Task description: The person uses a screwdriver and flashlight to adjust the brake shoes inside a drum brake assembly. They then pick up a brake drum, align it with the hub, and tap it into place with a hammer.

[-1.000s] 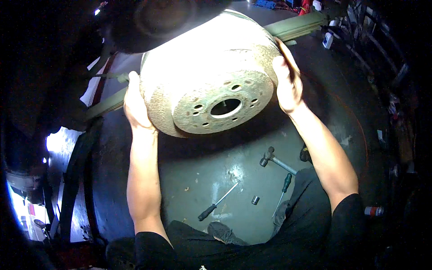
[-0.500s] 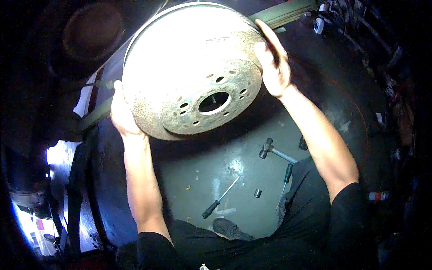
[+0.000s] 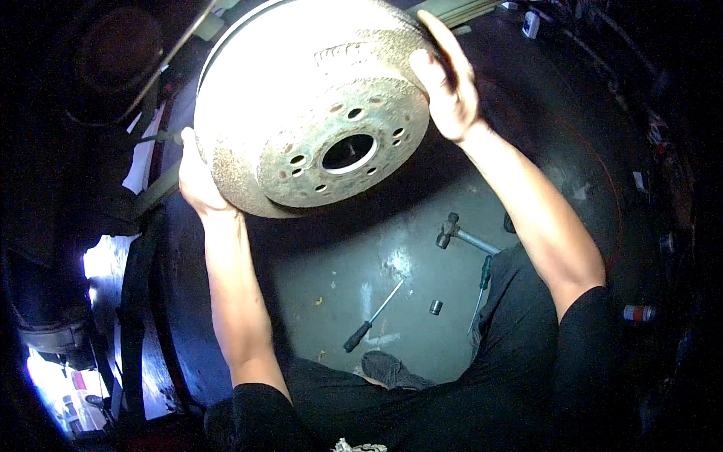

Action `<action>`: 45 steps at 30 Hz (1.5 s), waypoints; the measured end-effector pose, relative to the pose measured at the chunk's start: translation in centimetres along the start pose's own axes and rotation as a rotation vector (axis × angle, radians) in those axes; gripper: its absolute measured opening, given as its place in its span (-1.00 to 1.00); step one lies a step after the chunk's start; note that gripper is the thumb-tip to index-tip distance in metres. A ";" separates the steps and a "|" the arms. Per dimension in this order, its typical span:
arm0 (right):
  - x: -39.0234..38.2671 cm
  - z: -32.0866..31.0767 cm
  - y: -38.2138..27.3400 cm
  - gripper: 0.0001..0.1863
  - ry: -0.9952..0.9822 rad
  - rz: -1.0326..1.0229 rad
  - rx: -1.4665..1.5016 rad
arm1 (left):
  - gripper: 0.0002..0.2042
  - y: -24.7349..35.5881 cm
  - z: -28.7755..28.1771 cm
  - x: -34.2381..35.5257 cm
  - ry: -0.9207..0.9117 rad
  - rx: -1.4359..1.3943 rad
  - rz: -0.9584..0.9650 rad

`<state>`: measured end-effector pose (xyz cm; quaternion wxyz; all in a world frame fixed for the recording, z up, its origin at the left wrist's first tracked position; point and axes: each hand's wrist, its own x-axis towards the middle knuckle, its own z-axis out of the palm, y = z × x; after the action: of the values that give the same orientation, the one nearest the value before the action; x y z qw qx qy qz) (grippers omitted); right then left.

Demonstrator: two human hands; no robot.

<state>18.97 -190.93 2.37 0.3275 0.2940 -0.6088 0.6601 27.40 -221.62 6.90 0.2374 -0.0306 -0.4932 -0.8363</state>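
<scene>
A large, rusty brake disc (image 3: 294,173) is held up in front of me, tilted, with its raised hub face and round centre hole turned toward me. Strong light washes out much of its upper surface. My left hand (image 3: 202,179) grips its left rim, fingers hidden behind the edge. On the upper right rim, my right hand (image 3: 450,90) clamps it with the thumb on the near side and the fingers along the outer edge. Both arms are stretched out, and the disc hangs above the floor between them.
On the grey floor below lie a ball-peen hammer (image 3: 465,234), a dark-handled screwdriver (image 3: 369,324), a green-handled screwdriver (image 3: 484,280) and a metal socket (image 3: 436,307). A spray can (image 3: 639,313) lies at right. A white bottle (image 3: 531,25) stands far right; dark vehicle parts fill the left.
Both hands have shifted the brake disc slightly up and to the left in the view. My grip on it is the same, and the floor tools lie where they were.
</scene>
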 end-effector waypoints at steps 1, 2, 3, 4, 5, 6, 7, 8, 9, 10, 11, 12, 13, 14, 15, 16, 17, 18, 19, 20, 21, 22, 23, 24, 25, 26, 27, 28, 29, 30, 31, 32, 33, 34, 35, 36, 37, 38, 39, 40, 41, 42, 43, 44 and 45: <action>-0.2 -0.1 -0.3 -0.25 -0.017 -0.003 -0.065 | -0.51 -0.1 -0.1 -0.2 0.012 0.015 0.006; -0.6 -0.2 -0.5 -0.25 -0.030 -0.006 -0.125 | -0.51 0.0 0.0 -0.4 0.023 0.036 0.015; -0.3 -0.2 -0.3 -0.25 -0.045 0.017 -0.058 | -0.49 0.0 0.4 -0.5 0.026 0.059 0.041; 0.0 -0.3 -0.2 -0.31 -0.037 0.055 0.094 | -0.48 0.0 0.0 -0.2 -0.016 0.053 0.044; -0.2 0.0 -1.4 -0.32 -0.058 0.051 0.082 | -0.48 0.2 -0.4 0.0 -0.054 0.048 0.048; -0.6 0.1 -2.3 -0.32 -0.080 0.047 0.070 | -0.47 0.2 -0.6 0.2 -0.091 0.042 0.051; -0.2 -0.2 -1.5 -0.26 -0.100 0.040 0.072 | -0.44 0.1 -0.7 0.3 -0.042 0.054 0.028; 0.3 -0.5 -1.0 -0.20 -0.118 0.036 0.070 | -0.47 0.2 -0.1 0.0 -0.059 0.032 0.022; 0.1 -0.6 -0.6 -0.20 -0.114 0.022 0.103 | -0.50 0.2 0.3 -0.3 -0.075 0.010 0.015; -0.1 -0.8 -0.3 -0.19 -0.120 0.037 0.135 | -0.53 0.2 0.4 -0.5 -0.090 -0.013 0.010; 0.1 -0.6 -0.4 -0.19 -0.133 0.048 0.172 | -0.52 0.3 0.0 -0.3 -0.165 -0.016 0.022; 0.3 -0.4 -0.5 -0.19 -0.145 0.058 0.209 | -0.52 0.4 -0.3 -0.2 -0.172 -0.013 0.022; 0.2 -0.2 -0.8 -0.17 -0.161 0.068 0.303 | -0.52 0.5 -0.6 -0.2 -0.178 -0.011 0.023; 0.3 -0.3 -0.8 -0.17 -0.160 0.051 0.260 | -0.52 0.4 -0.6 -0.3 -0.186 -0.015 0.021; 0.3 -0.5 -0.7 -0.17 -0.159 0.034 0.218 | -0.48 0.2 -0.6 -0.2 -0.153 0.025 0.041; 0.4 -0.7 -0.7 -0.18 -0.159 0.016 0.177 | -0.44 -0.1 -0.7 -0.1 -0.121 0.066 0.061; 0.3 -0.9 -0.7 -0.17 -0.133 -0.018 0.119 | -0.40 -0.4 -0.4 -0.2 -0.086 0.102 0.077; 0.3 -0.9 -0.7 -0.16 -0.122 -0.005 0.117 | -0.40 -0.5 -0.2 -0.4 -0.064 0.091 0.063; 0.3 -0.8 -0.7 -0.16 -0.111 0.008 0.115 | -0.41 -0.5 0.2 -0.7 -0.041 0.080 0.048; 0.2 -0.5 -1.0 -0.15 -0.097 0.023 0.119 | -0.41 -0.2 0.4 -0.9 -0.018 0.077 0.035; 0.2 -0.1 -2.2 -0.13 -0.078 0.047 0.099 | -0.42 -0.2 0.0 -0.8 -0.018 0.093 0.062; 0.3 -0.1 -1.8 -0.13 -0.077 0.028 0.071 | -0.42 -0.3 -0.6 -0.6 -0.017 0.110 0.088; 0.5 -0.2 -1.6 -0.13 -0.070 0.009 0.040 | -0.43 -0.4 -0.8 -0.5 -0.022 0.128 0.113; 0.5 -0.3 -1.4 -0.13 -0.064 -0.010 0.010 | -0.43 -0.7 -0.9 -0.6 -0.038 0.100 0.113; 0.4 -0.1 -1.3 -0.13 -0.049 -0.007 0.052 | -0.44 -1.0 -1.0 -0.8 -0.054 0.073 0.114; 0.5 0.0 -1.7 -0.13 -0.059 0.002 0.091 | -0.44 -1.0 -0.9 -1.0 -0.065 0.052 0.118; 0.7 0.1 -2.0 -0.13 -0.069 0.011 0.128 | -0.45 -1.0 -0.6 -1.1 -0.042 0.074 0.129; 0.7 0.1 -2.1 -0.14 -0.079 0.020 0.165 | -0.45 -1.1 -0.3 -1.1 -0.020 0.095 0.139; 1.0 0.3 -2.2 -0.17 -0.056 0.004 0.084 | -0.45 -0.8 -0.2 -1.1 -0.004 0.124 0.150; 0.8 0.5 -2.6 -0.18 -0.057 0.048 0.116 | -0.45 -0.6 -0.5 -1.1 -0.055 0.098 0.139; 0.5 0.6 -3.3 -0.19 -0.058 0.091 0.146 | -0.45 -0.6 -1.0 -1.1 -0.107 0.071 0.126; 0.7 0.6 -4.0 -0.20 -0.066 0.123 0.171 | -0.45 -0.5 -1.1 -1.1 -0.160 0.033 0.120; 0.9 0.7 -2.0 -0.23 -0.106 0.016 0.226 | -0.44 -0.2 -0.9 -0.9 -0.124 0.074 0.126; 0.9 0.6 -1.6 -0.24 -0.116 -0.011 0.232 | -0.42 0.1 -1.1 -0.7 -0.287 -0.068 0.069; 0.8 0.6 -1.4 -0.25 -0.129 -0.033 0.233 | -0.41 0.2 -1.5 -0.5 -0.446 -0.214 0.007; 0.7 0.6 -1.3 -0.26 -0.141 -0.056 0.235 | -0.40 0.3 -1.9 -0.4 -0.604 -0.360 -0.058; 0.9 0.6 -1.2 -0.28 -0.155 -0.044 0.246 | -0.38 0.4 -2.4 -0.2 -0.610 -0.326 -0.035; 0.9 0.5 -1.3 -0.28 -0.137 -0.045 0.210 | -0.37 0.5 -2.3 -0.1 -0.617 -0.298 -0.011; 0.7 0.4 -1.3 -0.28 -0.119 -0.046 0.174 | -0.35 0.6 -2.1 -0.1 -0.623 -0.270 0.012; 0.5 0.3 -1.2 -0.28 -0.100 -0.047 0.137 | -0.34 0.3 -1.9 -0.2 -0.503 -0.123 0.104; 0.4 0.1 -1.1 -0.26 -0.061 -0.070 0.085 | -0.32 -0.3 -1.4 -0.4 -0.380 0.021 0.193; 0.3 -0.3 -1.1 -0.27 -0.064 -0.080 0.015 | -0.31 -0.8 -0.9 -0.7 -0.255 0.162 0.279; -0.7 0.2 -1.2 -0.25 -0.025 -0.002 0.171 | -0.37 -1.0 -0.4 -0.9 -0.268 0.125 0.255; -0.9 0.2 -1.9 -0.22 -0.017 -0.126 0.081 | -0.41 -0.9 -1.1 -0.6 -0.350 0.170 0.302; -1.1 0.7 -2.9 -0.18 0.003 -0.244 0.002 | -0.44 -0.7 -2.4 0.0 -0.428 0.226 0.349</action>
<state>21.91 -191.54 3.33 0.4061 0.3651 -0.5673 0.6164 27.57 -223.34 5.09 0.2704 -0.2640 -0.6093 -0.6971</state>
